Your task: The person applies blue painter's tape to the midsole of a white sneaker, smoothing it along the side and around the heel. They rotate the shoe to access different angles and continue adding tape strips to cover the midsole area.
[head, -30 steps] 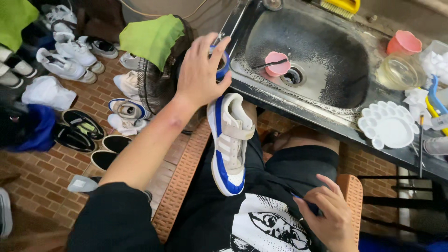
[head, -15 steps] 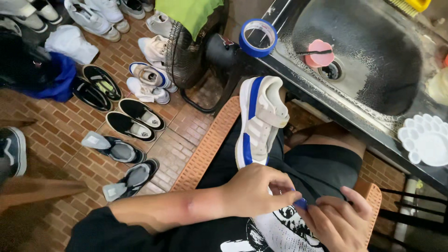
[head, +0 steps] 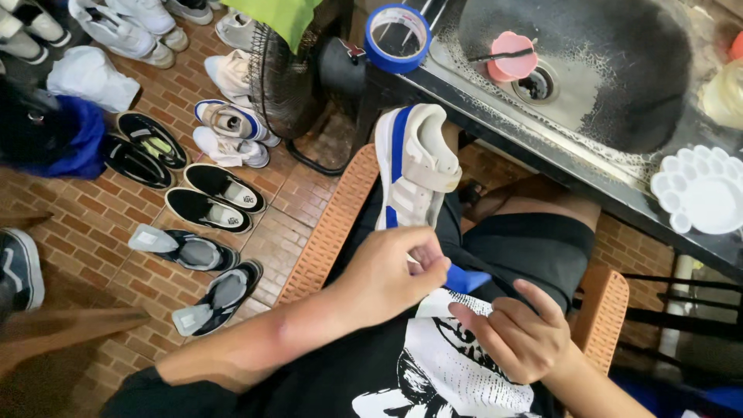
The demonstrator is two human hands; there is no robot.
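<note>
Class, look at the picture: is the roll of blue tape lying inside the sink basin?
No: the roll of blue tape rests on the counter edge left of the sink, outside its basin.

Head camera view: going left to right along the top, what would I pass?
White sneakers on the floor → black fan → roll of blue tape → pink cup in the sink → white paint palette.

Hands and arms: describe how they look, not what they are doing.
Both are bare: the left hand and right hand wear no gloves, rings or watch that shows. The left forearm is uncovered up to a dark sleeve near the elbow. The right forearm is bare as far as it shows.
</note>
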